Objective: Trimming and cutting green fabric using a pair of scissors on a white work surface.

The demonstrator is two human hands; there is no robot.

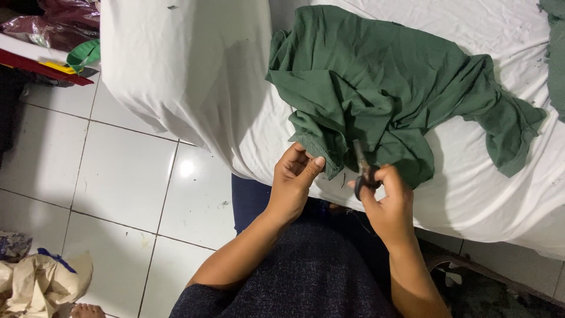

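Lap: the person sits with dark clothing low in the view, both forearms reaching forward to the edge of a bed.
Left hand (294, 176): fingers curled, thumb and fingertips pinching the hem of the green garment (382, 88) at its near edge.
Right hand (385, 203): closed round the handles of small dark scissors (363, 168), blades pointing up toward the cloth just beside the pinched hem.
Green garment: lies crumpled on the white sheet (194, 76), its lower folds hanging toward the hands and a sleeve trailing off to the right.
Handling: the cloth looks thin, soft and light; it would probably bunch and slide under a blade unless pulled taut. The stitched hem seems the firmest place to grip, close to where the blades meet it.
Floor (118, 176): white glossy tiles to the left, with a crumpled pale bag (41, 282) at the lower corner.
Far side: another piece of green cloth (554, 53) at the right edge of the bed; dark red bags (53, 23) at the top left.
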